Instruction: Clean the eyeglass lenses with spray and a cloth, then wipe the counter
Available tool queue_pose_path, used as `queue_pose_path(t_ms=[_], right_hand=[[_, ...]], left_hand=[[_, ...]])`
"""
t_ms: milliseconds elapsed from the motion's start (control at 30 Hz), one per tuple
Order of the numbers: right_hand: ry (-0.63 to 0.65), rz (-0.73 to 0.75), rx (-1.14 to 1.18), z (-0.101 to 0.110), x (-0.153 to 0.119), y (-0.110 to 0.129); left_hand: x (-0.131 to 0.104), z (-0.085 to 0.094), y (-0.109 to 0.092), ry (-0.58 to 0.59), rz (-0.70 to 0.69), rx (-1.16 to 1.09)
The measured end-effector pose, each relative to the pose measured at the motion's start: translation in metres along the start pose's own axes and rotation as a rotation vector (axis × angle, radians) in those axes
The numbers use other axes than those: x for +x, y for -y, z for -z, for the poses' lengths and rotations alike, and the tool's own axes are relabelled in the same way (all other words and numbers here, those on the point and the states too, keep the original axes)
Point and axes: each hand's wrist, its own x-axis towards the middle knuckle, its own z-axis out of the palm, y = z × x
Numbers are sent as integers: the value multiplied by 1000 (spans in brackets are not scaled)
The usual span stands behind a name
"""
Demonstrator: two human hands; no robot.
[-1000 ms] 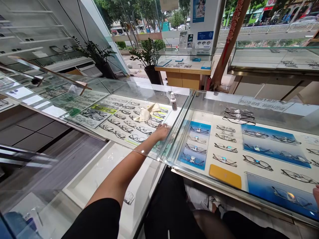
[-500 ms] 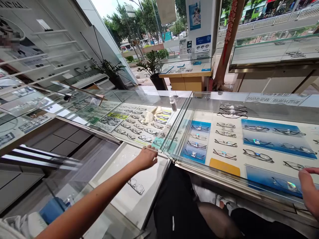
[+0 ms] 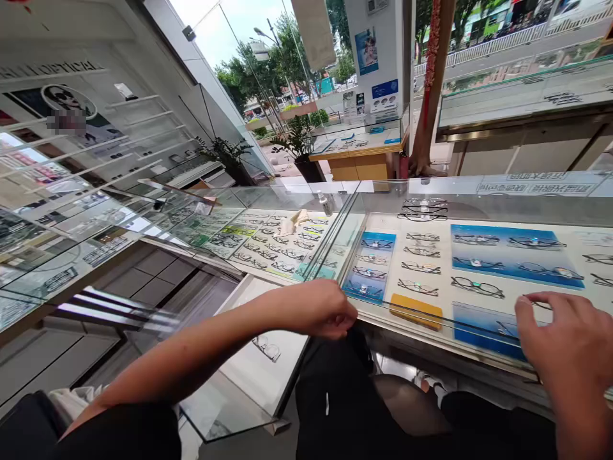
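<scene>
My left hand (image 3: 330,310) is curled closed over the front edge of the glass display case, where two glass sections meet; its palm side is hidden. Below its forearm, a pair of eyeglasses (image 3: 267,348) lies in a white pulled-out drawer (image 3: 287,377). My right hand (image 3: 567,342) hovers at the front of the right-hand case, thumb and index finger curved apart, nothing visible between them. Close to it are a blue display card (image 3: 474,329) under the glass and a pair of eyeglasses (image 3: 477,287). A yellow-orange flat piece (image 3: 416,311) lies between the hands.
Rows of eyeglasses (image 3: 419,267) fill the right case. On the left case stand a small spray bottle (image 3: 325,203) and a crumpled cream cloth (image 3: 293,222). The drawer's glass front juts out near my legs. A wooden display table (image 3: 361,167) stands beyond the counters.
My left hand has moved right, from the left case's edge above the drawer to the joint between the cases. My right hand has come further into view from the right.
</scene>
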Motion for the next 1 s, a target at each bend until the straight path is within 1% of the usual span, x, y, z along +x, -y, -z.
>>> queue_pose_path(t_ms=[67, 167, 233, 300, 333, 367, 467, 567, 633, 700, 800, 867, 900, 933, 1000], right_hand=[[-6, 58, -11, 3, 2, 4], [-5, 76, 33, 4, 4, 6], [0, 76, 55, 4, 4, 8], [-6, 73, 60, 3, 5, 11], [-10, 72, 66, 3, 5, 12], [-10, 73, 70, 3, 5, 13], [7, 70, 76, 4, 5, 15], [18, 59, 83, 5, 6, 17], [20, 53, 90, 6, 7, 19], [24, 45, 91, 7, 7, 20], [26, 36, 84, 8, 8, 19], [22, 36, 81, 8, 7, 18], [19, 38, 84, 8, 7, 17], [16, 42, 86, 8, 6, 15], [4, 49, 88, 8, 5, 14]], left_hand=[[30, 16, 1, -28, -55, 55], [81, 40, 18, -97, -64, 162], [119, 55, 37, -190, -42, 279], [159, 68, 60, -337, 14, 454], [177, 72, 71, -387, 42, 523], [195, 75, 82, -409, 74, 569], [237, 79, 107, -365, 114, 630], [263, 76, 118, -314, 120, 648], [272, 74, 120, -308, 136, 653], [275, 72, 120, -316, 149, 657], [266, 70, 116, -347, 151, 664], [247, 68, 110, -379, 136, 663], [233, 66, 106, -398, 118, 660], [216, 64, 100, -416, 97, 656], [173, 58, 85, -451, 65, 643]])
